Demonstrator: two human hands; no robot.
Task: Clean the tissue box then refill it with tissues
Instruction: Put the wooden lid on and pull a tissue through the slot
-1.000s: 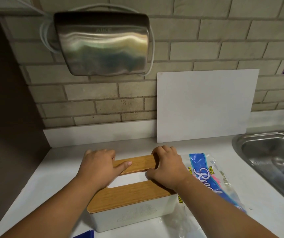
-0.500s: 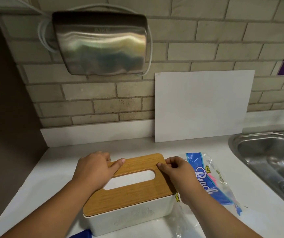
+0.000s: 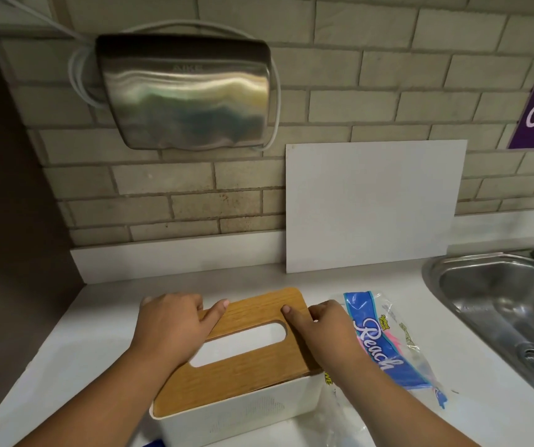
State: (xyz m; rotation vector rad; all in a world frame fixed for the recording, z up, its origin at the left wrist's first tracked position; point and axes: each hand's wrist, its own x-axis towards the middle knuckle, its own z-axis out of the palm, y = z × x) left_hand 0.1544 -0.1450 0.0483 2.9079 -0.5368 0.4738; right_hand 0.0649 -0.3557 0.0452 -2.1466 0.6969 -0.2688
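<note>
Sitting at lower centre of the frame on the counter [image 3: 98,317], the white tissue box [image 3: 243,414] is carrying its wooden lid [image 3: 252,372]. The left hand [image 3: 170,324] is gripping the lid's left end, thumb on top, fingers curled over the edge; the right hand [image 3: 318,330] is pinching its right edge likewise. A blue tissue pack [image 3: 384,350] is lying just right.

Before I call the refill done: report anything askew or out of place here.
The wooden lid looks not quite seated: its right edge overhangs the white box. The left hand and right hand grip it. An opened tissue wrapper lies loose beside the box.
</note>
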